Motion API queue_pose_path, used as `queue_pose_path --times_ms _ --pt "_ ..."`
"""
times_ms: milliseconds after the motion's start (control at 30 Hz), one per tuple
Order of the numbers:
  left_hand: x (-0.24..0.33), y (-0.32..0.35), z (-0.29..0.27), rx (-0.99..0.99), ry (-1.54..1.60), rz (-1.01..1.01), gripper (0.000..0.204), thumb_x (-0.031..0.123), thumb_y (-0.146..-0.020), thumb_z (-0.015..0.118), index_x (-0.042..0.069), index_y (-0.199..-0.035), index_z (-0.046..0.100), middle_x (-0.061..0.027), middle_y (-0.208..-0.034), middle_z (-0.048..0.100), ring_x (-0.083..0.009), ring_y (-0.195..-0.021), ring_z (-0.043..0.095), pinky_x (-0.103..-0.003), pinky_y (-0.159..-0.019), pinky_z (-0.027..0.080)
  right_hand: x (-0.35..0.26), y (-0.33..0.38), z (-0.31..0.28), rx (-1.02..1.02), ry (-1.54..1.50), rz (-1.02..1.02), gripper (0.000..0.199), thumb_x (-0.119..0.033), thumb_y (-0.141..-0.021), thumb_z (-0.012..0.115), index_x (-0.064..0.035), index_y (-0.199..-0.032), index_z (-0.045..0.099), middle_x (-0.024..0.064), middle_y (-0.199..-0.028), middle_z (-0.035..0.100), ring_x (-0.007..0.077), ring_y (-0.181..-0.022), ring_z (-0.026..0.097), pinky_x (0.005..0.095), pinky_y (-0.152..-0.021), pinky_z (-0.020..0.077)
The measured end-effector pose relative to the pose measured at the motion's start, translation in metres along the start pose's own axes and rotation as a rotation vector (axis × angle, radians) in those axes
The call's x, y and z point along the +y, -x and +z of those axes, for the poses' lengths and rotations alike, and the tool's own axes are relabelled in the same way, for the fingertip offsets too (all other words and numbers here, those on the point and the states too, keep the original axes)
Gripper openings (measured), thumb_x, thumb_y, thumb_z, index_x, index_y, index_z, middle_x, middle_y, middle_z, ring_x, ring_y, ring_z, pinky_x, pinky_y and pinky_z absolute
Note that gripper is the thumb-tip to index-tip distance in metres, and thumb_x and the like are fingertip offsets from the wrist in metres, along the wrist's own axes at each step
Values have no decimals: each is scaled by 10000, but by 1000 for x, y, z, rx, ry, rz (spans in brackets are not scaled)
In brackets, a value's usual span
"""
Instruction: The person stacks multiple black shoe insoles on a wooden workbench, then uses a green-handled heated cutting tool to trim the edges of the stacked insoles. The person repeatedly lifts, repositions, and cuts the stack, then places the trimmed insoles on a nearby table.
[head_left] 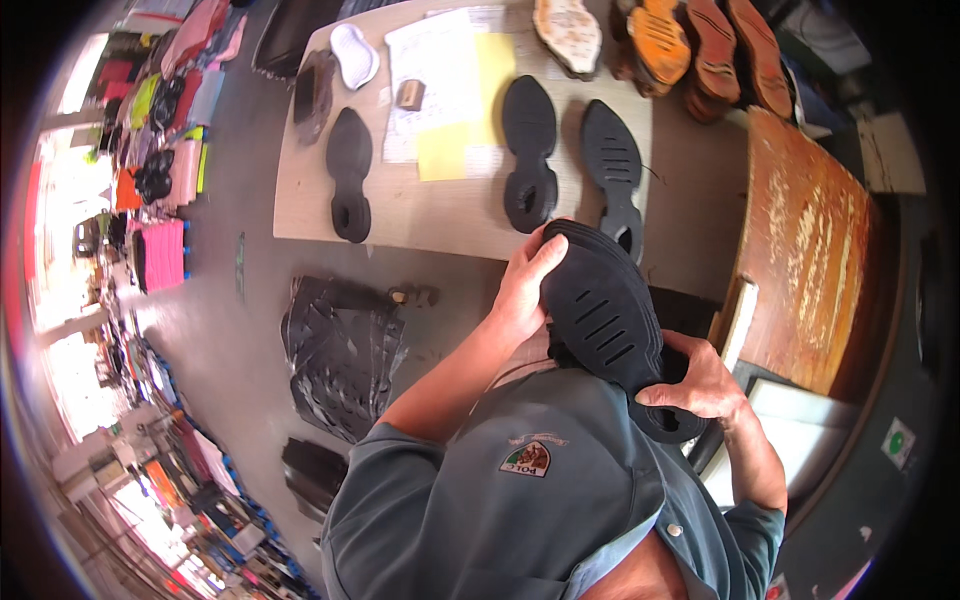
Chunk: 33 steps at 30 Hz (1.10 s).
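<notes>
A black shoe sole (603,315) with a stack-edged rim and several slots across its forepart is held up close to my chest. My left hand (527,288) grips its toe end, the thumb lying on the face and the fingers behind. Around the narrow heel end, near an opening in it, my right hand (698,385) is closed with its thumb on top. Beyond the hands, on a pale table (440,222), lie a slotted black sole (610,150), a plainer black sole (530,125) and another black sole (349,165) farther left.
Papers (405,90), a small brown block (410,95) and a white sole-shaped piece (355,57) lie on the table. Several orange and brown sole forms (658,45) stand at the back right. A worn wooden board (800,250) is at right; a black bag (340,350) lies on the floor.
</notes>
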<state>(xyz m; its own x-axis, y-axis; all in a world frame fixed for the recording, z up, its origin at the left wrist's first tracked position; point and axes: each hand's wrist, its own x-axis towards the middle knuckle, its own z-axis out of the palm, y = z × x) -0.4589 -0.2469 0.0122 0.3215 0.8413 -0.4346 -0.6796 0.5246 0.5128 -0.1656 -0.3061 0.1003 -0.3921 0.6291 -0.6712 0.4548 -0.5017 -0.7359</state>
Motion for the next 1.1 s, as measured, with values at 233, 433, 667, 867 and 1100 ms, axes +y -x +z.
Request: queue_pose_path --times_ms 233,433,667,867,1100 --pt "92 19 -56 208 -232 158 669 146 -1028 756 8 -1615 466 -113 -1503 603 -225 -1372 578 -393 -1184 453 -74 -96 58 -108 -3 -29 763 -362 -756 962 36 -1356 712 147 -1223 788 230 -1165 725 370 -1071 527" --pt "279 -26 -140 574 -505 365 758 241 -923 903 -86 -1507 546 -136 -1313 718 -208 -1146 713 -337 -995 573 -162 -266 182 -147 -231 -135 1077 -420 -786 932 184 -1547 466 314 -1425 663 346 -1368 629 413 -1195 452" --pt "423 -103 -236 364 -956 148 527 339 -942 862 32 -1356 750 -94 -1235 790 -173 -1095 745 -326 -984 572 -231 -419 302 -148 -700 -106 993 -284 -865 928 181 -1563 397 247 -1362 686 281 -1205 710 365 -1042 577" --pt "424 -145 -291 371 -961 76 585 418 -899 882 32 -1324 772 -90 -1225 787 -171 -1127 719 -346 -987 555 -249 -457 323 118 -522 30 903 -359 -880 902 154 -1510 508 248 -1366 694 299 -1251 682 402 -1092 537" --pt "420 -155 -316 348 -985 67 606 398 -879 916 -9 -1307 777 -79 -1184 800 -153 -1085 726 -343 -939 579 -253 -458 327 260 -178 42 1112 -569 -792 914 149 -1523 480 310 -1342 705 387 -1211 731 427 -1037 588"
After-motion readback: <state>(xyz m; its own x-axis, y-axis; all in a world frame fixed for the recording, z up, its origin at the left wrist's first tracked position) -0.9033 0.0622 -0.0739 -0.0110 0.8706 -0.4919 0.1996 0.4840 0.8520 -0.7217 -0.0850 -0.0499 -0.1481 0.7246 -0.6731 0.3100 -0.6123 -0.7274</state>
